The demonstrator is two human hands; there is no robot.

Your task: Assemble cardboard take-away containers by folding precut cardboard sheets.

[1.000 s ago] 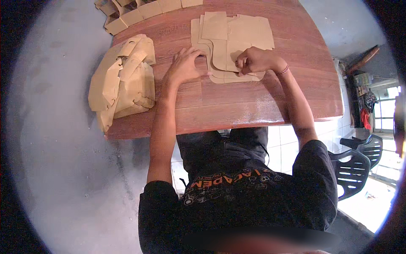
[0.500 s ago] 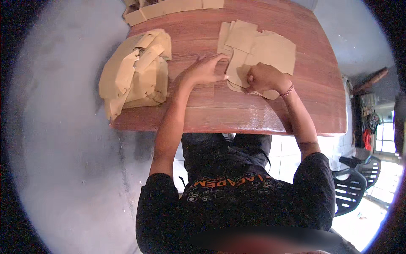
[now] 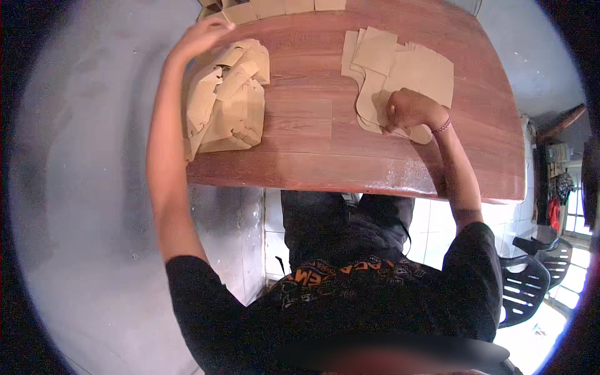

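Observation:
My left hand (image 3: 205, 37) is raised over the far left of the table, just beyond a heap of folded cardboard pieces (image 3: 231, 119). Its fingers stretch out toward the right and nothing shows in them. My right hand (image 3: 415, 111) rests on a stack of flat brown cardboard sheets (image 3: 420, 74) at the right. Its fingers are curled in, and what they may hold is hidden beneath the hand. The top sheets have notched, rounded outlines and overlap unevenly.
A row of cardboard boxes (image 3: 269, 9) lines the far left edge of the wooden table (image 3: 300, 122). A grey wall (image 3: 94, 187) stands close on the left. Dark plastic chairs (image 3: 526, 287) are at the lower right.
My left hand has left the edge of the cardboard stack and swung far left, past the folded heap. My right hand stays curled on the stack. The whole view has shifted slightly.

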